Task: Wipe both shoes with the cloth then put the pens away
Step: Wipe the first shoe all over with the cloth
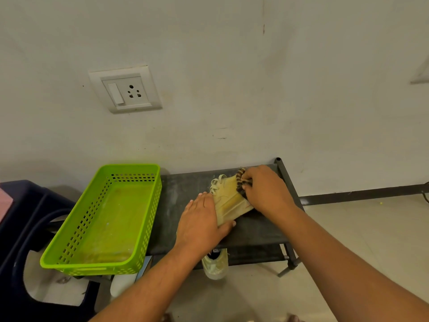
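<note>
1. A pale wall rises behind both hands, and a tiled floor spreads out below and to the right of the right arm.
2. A dark blue stool stands far out to the left of the left hand, beyond the basket.
3. A dark rack lies under both hands. Its top shelf carries what they hold, and its upright post stands just past the right hand.
4. A bright green basket with pierced walls sits just left of the left hand. One end rests on the rack and the other reaches out toward the stool.
5. The left hand lies over the front end of a shoe. Its fingers are stretched nearly straight along the upper and its thumb is hooked round the sole edge, so it holds the shoe steady.
6. The right hand is curled tight at the shoe's heel end, with its fingers bunched round a cloth.
7. The shoe, tan with pale laces, lies tilted on the top shelf between the two hands and touches both.
8. A second shoe sits on the lower level, directly beneath the left wrist.
9. The cloth, striped dark and orange, is pressed against the shoe's heel under the right fingers.
10. A white wall socket is mounted well above and left of the left hand.
</note>
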